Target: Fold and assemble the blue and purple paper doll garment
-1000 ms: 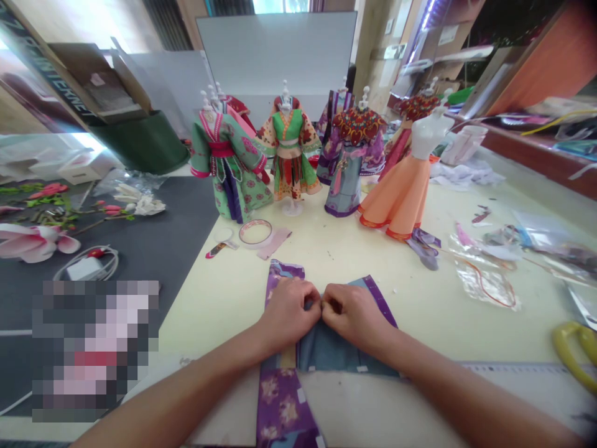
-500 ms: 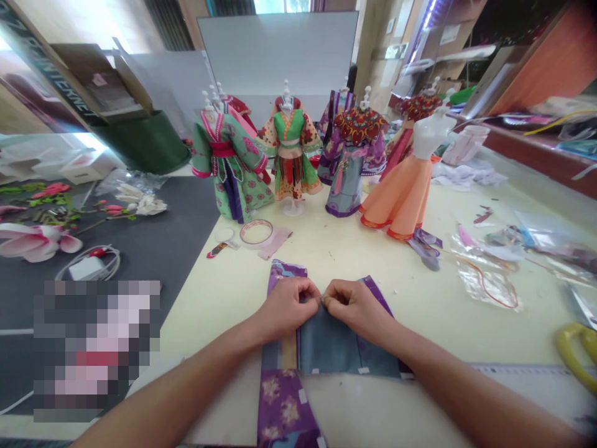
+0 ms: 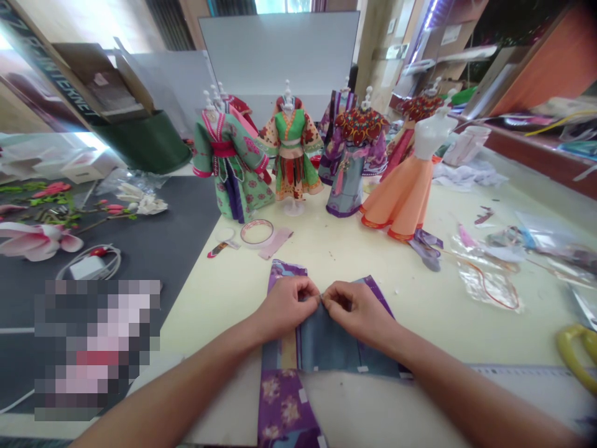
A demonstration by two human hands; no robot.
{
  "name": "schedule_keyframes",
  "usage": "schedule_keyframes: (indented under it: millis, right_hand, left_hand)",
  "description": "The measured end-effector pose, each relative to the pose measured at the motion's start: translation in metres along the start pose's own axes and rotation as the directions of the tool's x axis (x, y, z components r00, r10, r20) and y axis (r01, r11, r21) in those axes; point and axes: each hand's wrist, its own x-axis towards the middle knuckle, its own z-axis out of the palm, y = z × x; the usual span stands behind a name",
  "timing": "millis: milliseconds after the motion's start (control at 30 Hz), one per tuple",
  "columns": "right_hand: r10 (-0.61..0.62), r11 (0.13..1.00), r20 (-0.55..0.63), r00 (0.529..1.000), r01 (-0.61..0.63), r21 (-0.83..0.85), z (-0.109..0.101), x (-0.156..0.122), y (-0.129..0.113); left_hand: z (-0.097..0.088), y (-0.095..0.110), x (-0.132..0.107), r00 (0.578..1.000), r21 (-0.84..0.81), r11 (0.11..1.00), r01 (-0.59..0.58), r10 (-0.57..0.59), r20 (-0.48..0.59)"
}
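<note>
A blue-grey and purple piece of doll-sized fabric (image 3: 331, 348) lies spread before me, with small white tabs along its lower edge. My left hand (image 3: 291, 303) pinches its top edge between thumb and forefinger. Close beside it, fingertips almost meeting, my right hand (image 3: 352, 305) pinches the same edge. Whether something small sits between the fingertips is too fine to make out. Under my left hand runs a purple patterned strip (image 3: 284, 398) with pale flowers, reaching down to the bottom of the view.
Dressed doll stands (image 3: 289, 149) line the back of the table. A tape roll (image 3: 257, 231) and pink scrap (image 3: 276, 242) lie beyond my hands. At right are yellow-handled scissors (image 3: 576, 348), a ruler (image 3: 508, 376) and plastic bags (image 3: 489, 289). A white charger (image 3: 87, 269) rests on the dark mat.
Both hands hold nearly the same place and pinch on the fabric's top edge. The view has shifted very slightly.
</note>
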Motion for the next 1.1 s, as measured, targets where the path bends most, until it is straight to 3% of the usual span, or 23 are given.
schedule_keyframes:
  millis: [200, 400, 533, 800, 967, 1100]
  right_hand:
    - [-0.108, 0.979, -0.089, 0.99, 0.09, -0.181, 0.0007, -0.0022, -0.0021]
    - [-0.161, 0.962, -0.109, 0.981, 0.131, -0.241, 0.0022, -0.0022, -0.0021]
    - [-0.102, 0.981, -0.119, 0.988, 0.08, -0.177, 0.0041, 0.0002, -0.0002]
    - [0.078, 0.989, -0.048, 0.996, -0.071, 0.132, 0.0014, 0.0043, 0.0013]
    - [0.041, 0.997, -0.075, 0.996, -0.035, 0.068, 0.0006, 0.0032, 0.0039]
    - [-0.037, 0.996, -0.102, 0.994, 0.029, -0.079, 0.0012, 0.0008, 0.0047]
  left_hand:
    - [0.0009, 0.0016, -0.0004, 0.999, 0.064, 0.997, -0.044, 0.046, -0.026]
    - [0.0023, 0.0033, -0.0006, 0.991, 0.212, 0.972, -0.103, 0.118, -0.06]
    - [0.003, 0.0039, -0.0008, 0.99, 0.237, 0.966, -0.107, 0.125, -0.063]
    - [-0.0006, 0.002, 0.0004, 1.0, 0.012, 1.0, -0.025, 0.026, -0.006]
    - [-0.0046, 0.0034, 0.0008, 0.998, 0.045, 0.997, -0.066, 0.065, 0.017]
    - [-0.0043, 0.0044, -0.001, 0.98, 0.252, 0.949, -0.187, 0.2, -0.025]
